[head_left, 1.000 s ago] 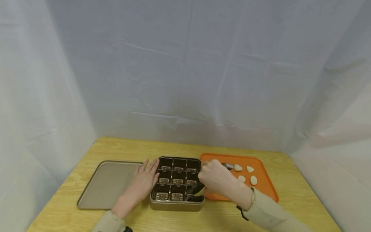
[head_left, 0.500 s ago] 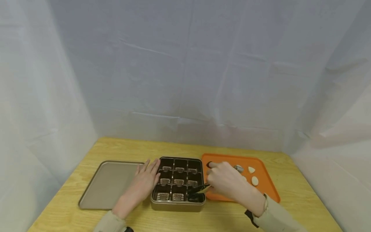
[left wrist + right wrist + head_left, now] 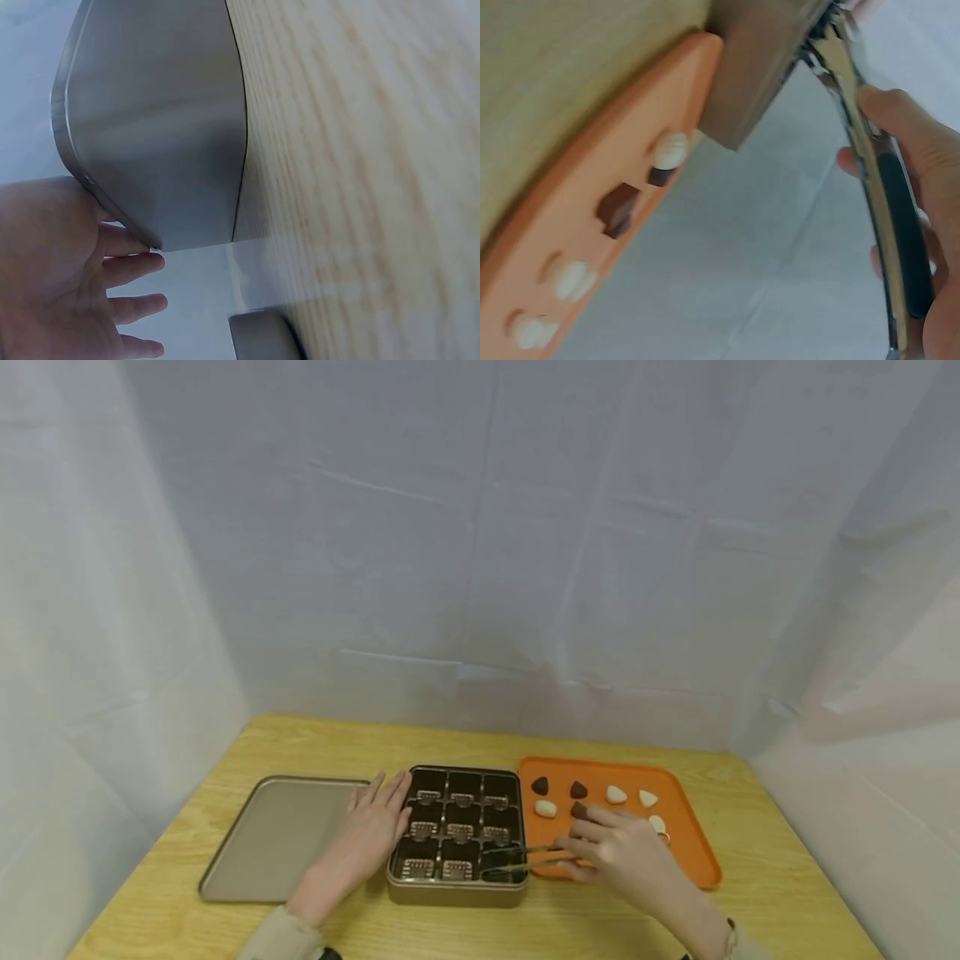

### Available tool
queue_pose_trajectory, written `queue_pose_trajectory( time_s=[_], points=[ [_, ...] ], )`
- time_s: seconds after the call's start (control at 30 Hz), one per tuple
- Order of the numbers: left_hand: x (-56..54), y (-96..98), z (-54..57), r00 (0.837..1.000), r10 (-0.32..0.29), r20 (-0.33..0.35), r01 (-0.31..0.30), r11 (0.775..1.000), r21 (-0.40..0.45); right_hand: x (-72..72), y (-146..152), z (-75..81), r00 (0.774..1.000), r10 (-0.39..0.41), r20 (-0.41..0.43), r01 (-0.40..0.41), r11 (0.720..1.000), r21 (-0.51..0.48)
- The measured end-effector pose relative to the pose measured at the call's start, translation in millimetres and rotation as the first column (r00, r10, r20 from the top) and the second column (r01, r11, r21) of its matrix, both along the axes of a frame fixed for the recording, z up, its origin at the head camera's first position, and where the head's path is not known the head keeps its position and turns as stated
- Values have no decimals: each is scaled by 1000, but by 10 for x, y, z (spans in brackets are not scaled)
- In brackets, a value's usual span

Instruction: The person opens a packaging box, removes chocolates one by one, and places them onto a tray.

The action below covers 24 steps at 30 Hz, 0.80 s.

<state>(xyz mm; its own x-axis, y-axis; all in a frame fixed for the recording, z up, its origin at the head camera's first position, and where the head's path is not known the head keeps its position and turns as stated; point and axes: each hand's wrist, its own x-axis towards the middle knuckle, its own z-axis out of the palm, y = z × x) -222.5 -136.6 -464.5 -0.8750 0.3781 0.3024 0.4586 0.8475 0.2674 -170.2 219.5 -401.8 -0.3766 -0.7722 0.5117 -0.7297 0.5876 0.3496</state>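
Note:
My right hand [image 3: 633, 860] grips a pair of tongs [image 3: 885, 202] with dark handle grips. In the head view the tongs' tips reach into the front right compartment of a metal box [image 3: 457, 893] with a dark divided insert. Whether anything sits between the tips is too dark to tell. My left hand [image 3: 367, 827] rests at the box's left rim, fingers straight and spread; the left wrist view has it against the upper edge. Dark brown pieces [image 3: 540, 786] and cream-white pieces [image 3: 616, 794], like chocolates, lie on an orange tray [image 3: 693, 852] at the box's right, partly behind my right hand.
A flat beige-brown metal lid or tray [image 3: 262, 843] lies left of the box, partly under my left forearm. All stand on a wooden table [image 3: 585, 918]. White sheeting [image 3: 480, 568] hangs behind and at both sides.
My right hand has moved rightward and turned, and the tongs now lie flatter with their tips still in the front right compartment. Brown and white pieces on the tray have come into view.

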Motion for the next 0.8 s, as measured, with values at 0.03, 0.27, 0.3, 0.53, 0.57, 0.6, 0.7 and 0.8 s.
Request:
queue_pose_trajectory(
  time_s=[0.03, 0.27, 0.3, 0.53, 0.57, 0.6, 0.7, 0.8],
  points=[
    [2, -1, -1, 1000, 0, 0, 0, 1000, 2, 15, 9, -32, 1000, 3, -11, -3, 1000, -21],
    [-9, -3, -12, 1000, 6, 10, -6, 1000, 5, 68, 63, -193, 996, -2, -88, -7, 994, -108],
    [-12, -3, -14, 1000, 7, 14, -7, 1000, 5, 71, 71, -208, 996, 0, -93, -10, 993, -117],
    [-12, 1, -12, 1000, 9, 21, -10, 1000, 4, 130, 165, -237, 996, -53, -75, 38, 982, -187],
    [-12, 0, -15, 1000, 9, 22, -9, 1000, 5, 138, 190, -232, 995, -65, -77, 49, 979, -197],
    [-12, 1, -17, 1000, 9, 22, -9, 1000, 4, 145, 218, -224, 993, -79, -84, 60, 977, -204],
    [-16, 0, -27, 1000, 9, 18, -9, 1000, 4, 157, 328, -196, 987, -127, -96, 102, 967, -233],
    [-25, 1, -36, 1000, 11, 8, -11, 1000, 8, 157, 461, -165, 978, -189, -85, 161, 952, -262]
  ],
)
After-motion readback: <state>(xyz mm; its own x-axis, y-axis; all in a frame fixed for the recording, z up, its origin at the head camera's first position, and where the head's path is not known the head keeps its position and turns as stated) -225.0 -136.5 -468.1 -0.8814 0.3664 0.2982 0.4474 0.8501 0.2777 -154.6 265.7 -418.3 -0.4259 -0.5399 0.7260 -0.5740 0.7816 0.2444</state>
